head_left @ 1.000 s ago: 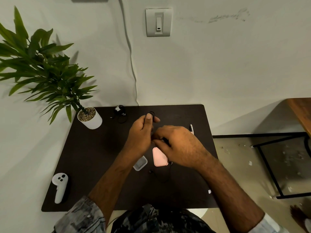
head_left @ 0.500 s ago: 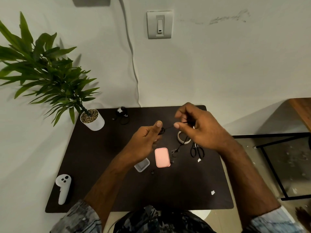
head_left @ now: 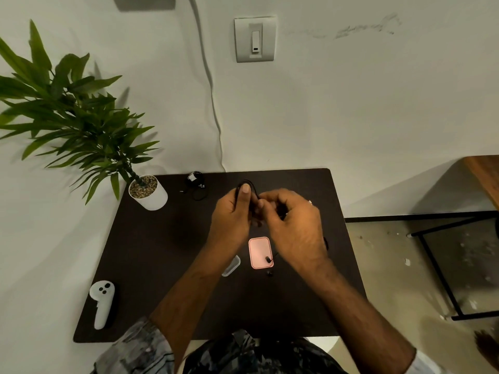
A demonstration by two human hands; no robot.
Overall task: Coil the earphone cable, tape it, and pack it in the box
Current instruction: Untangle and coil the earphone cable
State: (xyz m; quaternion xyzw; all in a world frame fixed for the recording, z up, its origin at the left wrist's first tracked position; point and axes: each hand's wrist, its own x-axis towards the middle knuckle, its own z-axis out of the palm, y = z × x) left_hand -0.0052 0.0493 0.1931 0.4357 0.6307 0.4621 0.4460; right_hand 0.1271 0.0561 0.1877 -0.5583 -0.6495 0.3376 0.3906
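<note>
Head view shows our left hand (head_left: 232,211) pinching the black earphone cable (head_left: 247,184) coil above the table (head_left: 167,238) while our right hand (head_left: 291,225) grips the strand; we should wind snug, even loops, earbud (head_left: 268,259) trailing onto the pink box (head_left: 258,248).

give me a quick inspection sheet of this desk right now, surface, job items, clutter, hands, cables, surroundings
surface: dark table set against a white wall.
job's things: black earphone cable looped over the left hand; earbud on the pink box; clear lid beside it. Tape and scissors not visible.
clutter: white controller near left corner; potted plant far left corner.
grippers: left hand pinches the coil; right hand closed on the cable next to it.
cables: second black cable bundle at the far edge; white cord runs down the wall.
surroundings: wall switch; black frame and littered floor to the right.
</note>
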